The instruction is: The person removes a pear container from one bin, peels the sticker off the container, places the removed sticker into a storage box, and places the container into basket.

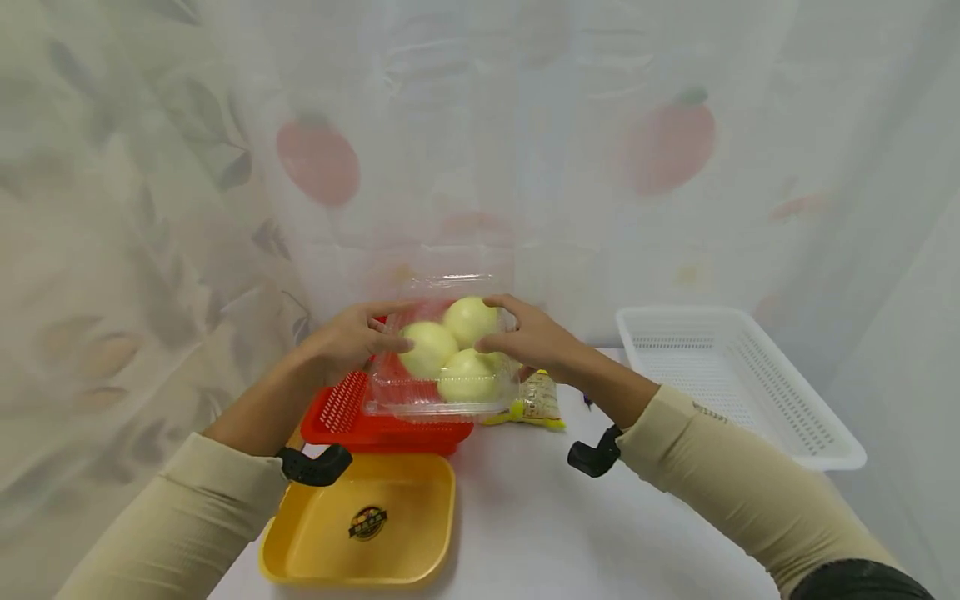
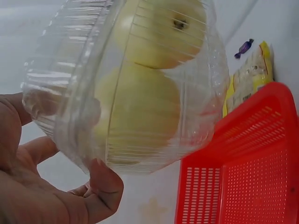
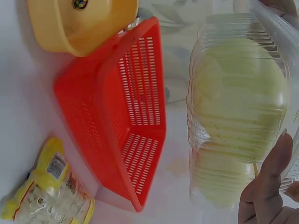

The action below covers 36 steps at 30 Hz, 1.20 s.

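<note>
A clear plastic clamshell box [image 1: 405, 398] with three round, pale yellow-green fruits [image 1: 429, 350] inside is held up over the red basket. My left hand [image 1: 345, 343] grips its left side, thumb and fingers spread along the edge. On the opposite side, my right hand [image 1: 538, 340] holds it the same way. Seen from the left wrist, the box [image 2: 201, 116] is tilted and clear of the basket, and one fruit [image 2: 163, 32] shows a dark blossom or stem end. In the right wrist view, a finger [image 3: 275, 161] presses along the ridged plastic.
Below the box stands a red perforated basket [image 1: 352, 425], with a yellow tray [image 1: 405, 550] in front of it. A yellow snack bag [image 1: 542, 400] lies to the right, near a small purple wrapped candy [image 2: 244, 48]. Further right is a white perforated basket [image 1: 750, 358]. Curtains hang behind.
</note>
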Each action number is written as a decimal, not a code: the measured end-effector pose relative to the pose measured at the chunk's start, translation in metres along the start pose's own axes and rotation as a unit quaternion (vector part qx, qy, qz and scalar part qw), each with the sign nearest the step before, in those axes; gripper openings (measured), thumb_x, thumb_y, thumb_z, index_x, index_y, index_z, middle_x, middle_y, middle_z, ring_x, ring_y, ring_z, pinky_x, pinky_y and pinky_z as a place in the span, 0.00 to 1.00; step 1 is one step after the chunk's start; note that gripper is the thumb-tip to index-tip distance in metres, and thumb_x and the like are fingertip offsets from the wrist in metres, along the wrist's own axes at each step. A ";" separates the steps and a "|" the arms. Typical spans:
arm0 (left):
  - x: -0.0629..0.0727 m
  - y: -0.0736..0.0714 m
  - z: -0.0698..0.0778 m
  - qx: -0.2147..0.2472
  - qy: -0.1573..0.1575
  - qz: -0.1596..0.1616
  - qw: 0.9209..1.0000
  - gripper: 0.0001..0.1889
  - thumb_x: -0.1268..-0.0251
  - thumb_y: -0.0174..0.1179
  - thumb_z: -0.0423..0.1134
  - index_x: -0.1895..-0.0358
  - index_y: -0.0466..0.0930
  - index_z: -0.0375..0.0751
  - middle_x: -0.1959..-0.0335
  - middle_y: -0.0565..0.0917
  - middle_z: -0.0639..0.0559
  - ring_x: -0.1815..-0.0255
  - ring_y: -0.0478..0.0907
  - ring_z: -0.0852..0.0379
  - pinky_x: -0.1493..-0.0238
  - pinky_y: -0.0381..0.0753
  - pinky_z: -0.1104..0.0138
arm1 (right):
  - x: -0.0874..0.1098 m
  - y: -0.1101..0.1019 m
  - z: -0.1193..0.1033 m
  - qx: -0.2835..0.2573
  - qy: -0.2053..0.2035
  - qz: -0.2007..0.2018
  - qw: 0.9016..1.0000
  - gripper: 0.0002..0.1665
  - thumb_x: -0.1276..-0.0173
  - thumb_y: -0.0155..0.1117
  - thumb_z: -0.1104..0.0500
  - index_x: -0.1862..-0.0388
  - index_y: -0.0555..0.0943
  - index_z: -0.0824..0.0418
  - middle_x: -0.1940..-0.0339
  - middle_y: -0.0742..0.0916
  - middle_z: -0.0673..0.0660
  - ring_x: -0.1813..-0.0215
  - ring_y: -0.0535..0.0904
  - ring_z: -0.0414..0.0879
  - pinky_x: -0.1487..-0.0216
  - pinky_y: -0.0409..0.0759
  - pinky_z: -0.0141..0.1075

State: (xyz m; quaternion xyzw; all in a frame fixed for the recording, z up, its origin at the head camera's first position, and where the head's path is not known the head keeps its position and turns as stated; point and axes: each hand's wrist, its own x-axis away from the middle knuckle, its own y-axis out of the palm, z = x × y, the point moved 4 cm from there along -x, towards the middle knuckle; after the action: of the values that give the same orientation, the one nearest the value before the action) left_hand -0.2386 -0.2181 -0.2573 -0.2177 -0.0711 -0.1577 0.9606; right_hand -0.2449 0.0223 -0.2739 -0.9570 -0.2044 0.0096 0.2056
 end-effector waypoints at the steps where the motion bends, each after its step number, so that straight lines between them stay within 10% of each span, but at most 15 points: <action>1: -0.001 -0.003 -0.001 0.003 -0.001 0.000 1.000 0.35 0.37 0.64 0.36 0.27 0.63 0.50 0.48 0.68 0.35 0.55 0.73 0.41 0.63 0.82 0.60 | -0.003 0.002 -0.001 0.001 -0.001 0.002 1.000 0.40 0.38 0.68 0.52 0.28 0.64 0.46 0.33 0.69 0.56 0.49 0.75 0.55 0.74 0.82 0.43; 12: -0.014 -0.023 -0.025 0.025 -0.028 0.012 0.999 0.36 0.35 0.62 0.33 0.25 0.60 0.51 0.41 0.64 0.35 0.55 0.69 0.44 0.68 0.78 0.63 | -0.034 0.024 0.002 -0.005 -0.022 0.006 1.000 0.43 0.41 0.69 0.54 0.27 0.64 0.52 0.32 0.70 0.58 0.52 0.74 0.55 0.74 0.80 0.45; 22: -0.024 -0.036 -0.047 0.036 -0.051 0.026 0.998 0.36 0.33 0.57 0.31 0.23 0.54 0.47 0.28 0.54 0.35 0.80 0.61 0.56 0.78 0.70 0.66 | -0.059 0.048 0.013 -0.005 0.001 0.012 1.000 0.44 0.42 0.68 0.54 0.27 0.63 0.52 0.45 0.77 0.58 0.62 0.75 0.52 0.75 0.80 0.42; 36: -0.036 -0.039 -0.096 0.013 -0.092 0.071 0.993 0.35 0.36 0.56 0.31 0.24 0.57 0.46 0.28 0.55 0.33 0.63 0.69 0.46 0.69 0.79 0.61 | -0.081 0.084 0.043 0.002 0.052 0.013 0.999 0.44 0.42 0.69 0.55 0.26 0.63 0.51 0.41 0.77 0.58 0.50 0.75 0.54 0.72 0.83 0.43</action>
State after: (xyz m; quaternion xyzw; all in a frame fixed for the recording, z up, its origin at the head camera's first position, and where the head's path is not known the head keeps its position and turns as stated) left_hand -0.2792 -0.2843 -0.3356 -0.2230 -0.1457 -0.0676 0.9615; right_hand -0.2909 -0.0627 -0.3523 -0.9585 -0.1806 -0.0372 0.2176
